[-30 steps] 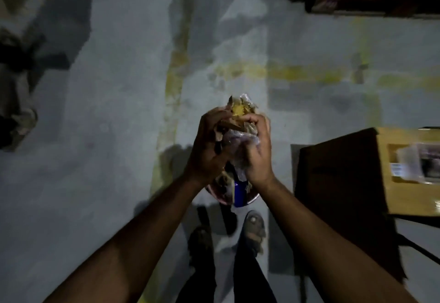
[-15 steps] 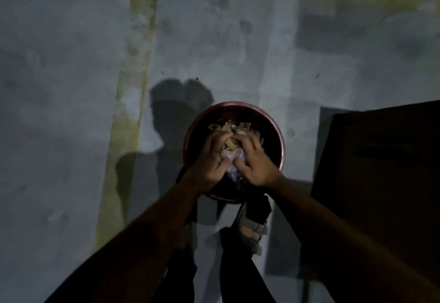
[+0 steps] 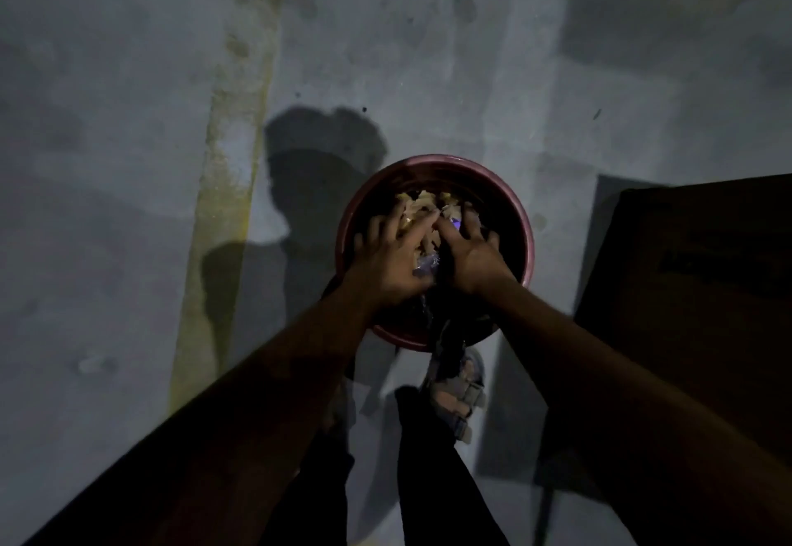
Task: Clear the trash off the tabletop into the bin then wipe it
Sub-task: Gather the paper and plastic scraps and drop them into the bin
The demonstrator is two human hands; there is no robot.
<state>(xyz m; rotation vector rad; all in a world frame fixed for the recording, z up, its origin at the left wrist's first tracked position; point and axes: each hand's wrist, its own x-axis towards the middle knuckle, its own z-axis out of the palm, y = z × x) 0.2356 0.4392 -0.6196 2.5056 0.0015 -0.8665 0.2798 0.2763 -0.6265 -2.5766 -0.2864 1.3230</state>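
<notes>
A dim grey concrete floor (image 3: pixel 128 159) with a yellowish painted stripe fills the view. Over it, the left hand (image 3: pixel 385 260) and right hand (image 3: pixel 469 258) press together, fingers spread and loosely bent over a wad of trash (image 3: pixel 422 209); whether they grip it, I cannot tell. Around the hands lies the red bin (image 3: pixel 433 161). A dark table (image 3: pixel 694 288) stands to their right, so dumping looks nearly done; wiping remains.
</notes>
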